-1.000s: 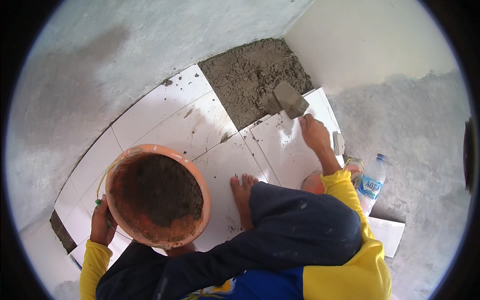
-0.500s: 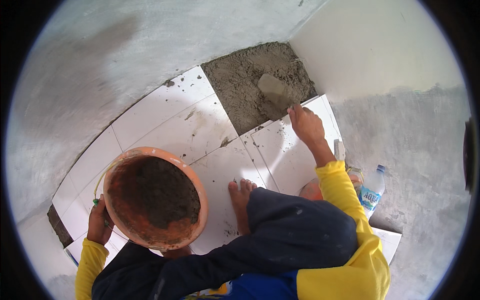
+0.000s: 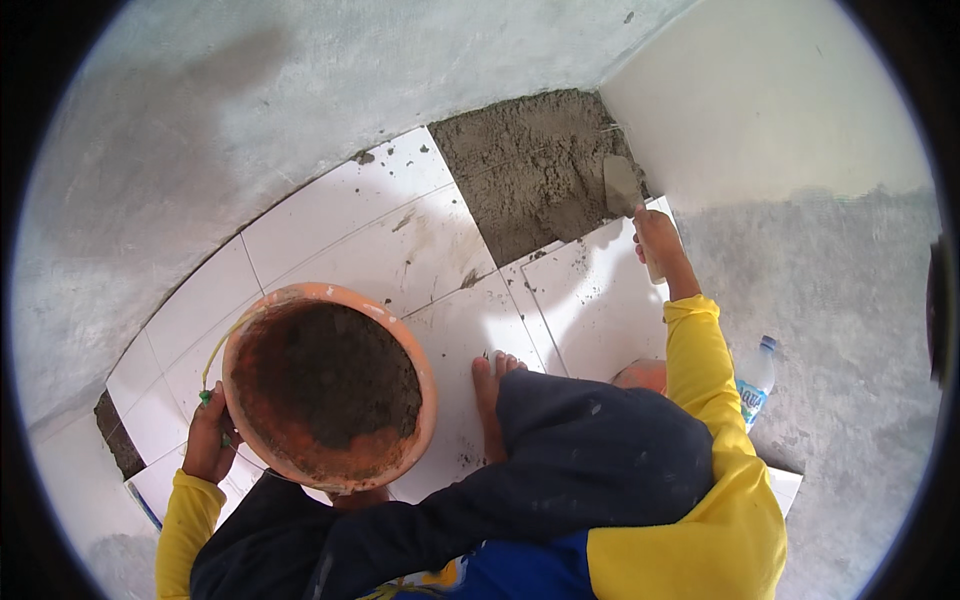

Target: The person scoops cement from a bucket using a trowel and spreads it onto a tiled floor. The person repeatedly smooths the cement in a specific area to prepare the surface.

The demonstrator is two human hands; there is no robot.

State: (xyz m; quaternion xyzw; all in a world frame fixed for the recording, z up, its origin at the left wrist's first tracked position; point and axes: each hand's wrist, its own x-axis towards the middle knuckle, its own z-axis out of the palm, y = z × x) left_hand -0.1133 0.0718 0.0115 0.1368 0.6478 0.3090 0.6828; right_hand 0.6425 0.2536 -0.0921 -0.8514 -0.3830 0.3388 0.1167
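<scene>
My right hand [image 3: 660, 243] grips a trowel [image 3: 624, 186] by its pale handle. The blade lies on wet mortar [image 3: 545, 165] at the right edge of the patch, close to the corner wall. My left hand [image 3: 210, 437] is closed on the wire handle of an orange bucket [image 3: 425, 400], at its left side by a green knot; the fingers are partly hidden. The bucket tilts toward me, and dark mortar [image 3: 350, 375] lies inside it.
White floor tiles [image 3: 370, 250] with mortar crumbs surround the patch. Grey walls [image 3: 180, 150] rise behind and at right. My bare foot [image 3: 490, 400] stands right of the bucket. Beside my right arm are a plastic bottle [image 3: 757, 380] and a partly hidden orange-red object [image 3: 642, 375].
My right hand has moved the trowel rightward over the mortar, from mid-patch to its right edge, and the blade has turned. My left hand stays at the bucket; the view has shifted slightly.
</scene>
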